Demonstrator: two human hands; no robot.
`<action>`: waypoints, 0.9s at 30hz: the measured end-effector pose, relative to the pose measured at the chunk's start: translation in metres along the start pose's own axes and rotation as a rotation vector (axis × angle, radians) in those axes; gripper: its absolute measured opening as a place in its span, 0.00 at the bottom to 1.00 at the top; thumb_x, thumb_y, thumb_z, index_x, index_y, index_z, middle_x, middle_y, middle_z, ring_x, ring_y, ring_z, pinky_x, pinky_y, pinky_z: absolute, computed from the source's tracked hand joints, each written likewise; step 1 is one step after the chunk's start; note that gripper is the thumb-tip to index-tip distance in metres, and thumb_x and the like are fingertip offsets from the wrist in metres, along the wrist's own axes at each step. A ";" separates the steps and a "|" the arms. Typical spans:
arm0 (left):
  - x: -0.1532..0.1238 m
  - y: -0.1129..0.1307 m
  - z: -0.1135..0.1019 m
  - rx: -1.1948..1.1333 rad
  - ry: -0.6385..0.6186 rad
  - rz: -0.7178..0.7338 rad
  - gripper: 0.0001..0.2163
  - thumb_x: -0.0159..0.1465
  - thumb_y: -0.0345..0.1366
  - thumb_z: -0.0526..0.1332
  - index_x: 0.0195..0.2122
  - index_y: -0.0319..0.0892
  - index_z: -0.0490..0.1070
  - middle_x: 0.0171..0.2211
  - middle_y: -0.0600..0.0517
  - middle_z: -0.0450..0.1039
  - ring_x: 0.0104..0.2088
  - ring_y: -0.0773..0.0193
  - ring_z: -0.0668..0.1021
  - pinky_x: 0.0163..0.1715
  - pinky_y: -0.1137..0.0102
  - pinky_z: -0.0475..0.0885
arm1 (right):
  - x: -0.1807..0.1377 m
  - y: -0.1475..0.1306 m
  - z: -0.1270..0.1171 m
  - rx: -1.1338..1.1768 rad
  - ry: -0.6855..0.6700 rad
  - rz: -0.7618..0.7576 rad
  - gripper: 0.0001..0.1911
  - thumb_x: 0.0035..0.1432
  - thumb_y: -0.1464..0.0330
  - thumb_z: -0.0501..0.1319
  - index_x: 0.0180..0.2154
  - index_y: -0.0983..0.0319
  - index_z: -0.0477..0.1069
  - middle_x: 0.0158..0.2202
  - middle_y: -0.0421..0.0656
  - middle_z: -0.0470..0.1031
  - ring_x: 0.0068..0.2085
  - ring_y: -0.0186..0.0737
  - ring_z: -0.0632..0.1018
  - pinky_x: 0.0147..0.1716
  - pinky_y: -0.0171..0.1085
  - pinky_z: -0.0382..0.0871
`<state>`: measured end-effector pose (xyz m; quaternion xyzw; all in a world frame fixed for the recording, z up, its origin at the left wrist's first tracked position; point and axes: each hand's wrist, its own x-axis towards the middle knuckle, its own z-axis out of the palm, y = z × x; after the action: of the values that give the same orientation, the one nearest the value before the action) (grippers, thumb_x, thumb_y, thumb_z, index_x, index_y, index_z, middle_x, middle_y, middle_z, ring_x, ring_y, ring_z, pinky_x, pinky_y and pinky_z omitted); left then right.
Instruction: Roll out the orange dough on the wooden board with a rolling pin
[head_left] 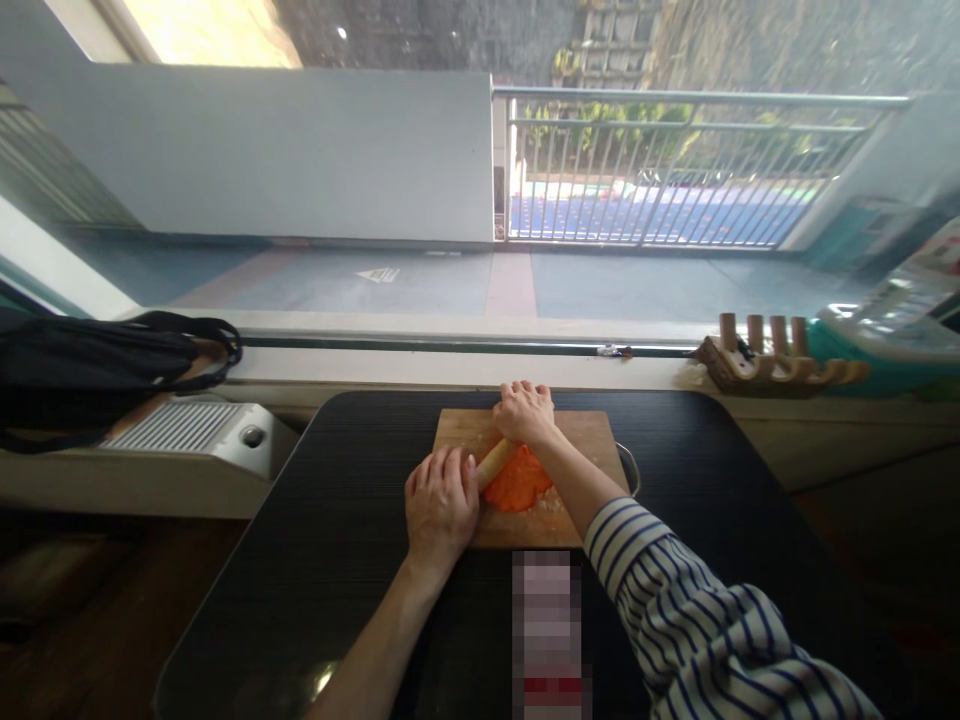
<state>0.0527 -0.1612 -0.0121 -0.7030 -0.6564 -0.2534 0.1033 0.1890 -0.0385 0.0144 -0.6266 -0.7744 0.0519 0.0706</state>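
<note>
Your left hand (442,508) and right hand (525,410) grip a pin (495,462)—fingers (435,466) bent over its ends—slanting against orange dough (519,484) on a board (454,428) atop the black surface (352,490).

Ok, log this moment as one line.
left hand: on rolling pin, near end | right hand: on far end | orange dough: flattened, on wooden cutting board

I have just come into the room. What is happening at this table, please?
A person has both bare hands on a wooden rolling pin: the left hand over its nearer end, the right hand over its farther end. The pin lies slantwise along the edge of a flattened orange mass, which looks like dough. This is on a wooden board, which lies on a black table.
</note>
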 end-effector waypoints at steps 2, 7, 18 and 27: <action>0.001 -0.001 0.000 0.001 0.010 -0.005 0.17 0.68 0.40 0.46 0.45 0.39 0.72 0.45 0.43 0.76 0.46 0.52 0.75 0.46 0.59 0.67 | 0.002 0.000 0.001 0.003 -0.008 0.002 0.17 0.61 0.64 0.47 0.45 0.62 0.69 0.47 0.52 0.73 0.51 0.48 0.68 0.51 0.47 0.52; -0.001 0.001 0.001 0.004 -0.031 0.000 0.17 0.68 0.39 0.47 0.46 0.38 0.72 0.47 0.42 0.75 0.48 0.52 0.75 0.47 0.59 0.67 | -0.002 0.001 0.001 0.009 0.016 -0.010 0.17 0.62 0.65 0.46 0.45 0.62 0.68 0.47 0.51 0.73 0.52 0.47 0.67 0.50 0.47 0.52; -0.012 0.018 -0.008 0.065 -0.062 0.131 0.18 0.68 0.38 0.50 0.51 0.35 0.71 0.53 0.41 0.72 0.52 0.51 0.72 0.52 0.56 0.64 | -0.017 0.013 -0.001 0.033 0.060 -0.061 0.21 0.63 0.63 0.45 0.55 0.58 0.63 0.56 0.47 0.68 0.58 0.42 0.63 0.57 0.47 0.49; -0.019 0.029 -0.011 0.122 0.006 0.214 0.18 0.67 0.36 0.51 0.51 0.32 0.70 0.51 0.40 0.73 0.49 0.51 0.75 0.52 0.57 0.66 | -0.025 0.024 0.000 0.035 0.031 -0.077 0.24 0.64 0.62 0.43 0.59 0.58 0.60 0.63 0.45 0.60 0.63 0.42 0.58 0.59 0.48 0.49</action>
<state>0.0785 -0.1861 -0.0070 -0.7608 -0.5914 -0.2027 0.1743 0.2174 -0.0577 0.0092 -0.5957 -0.7958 0.0529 0.0954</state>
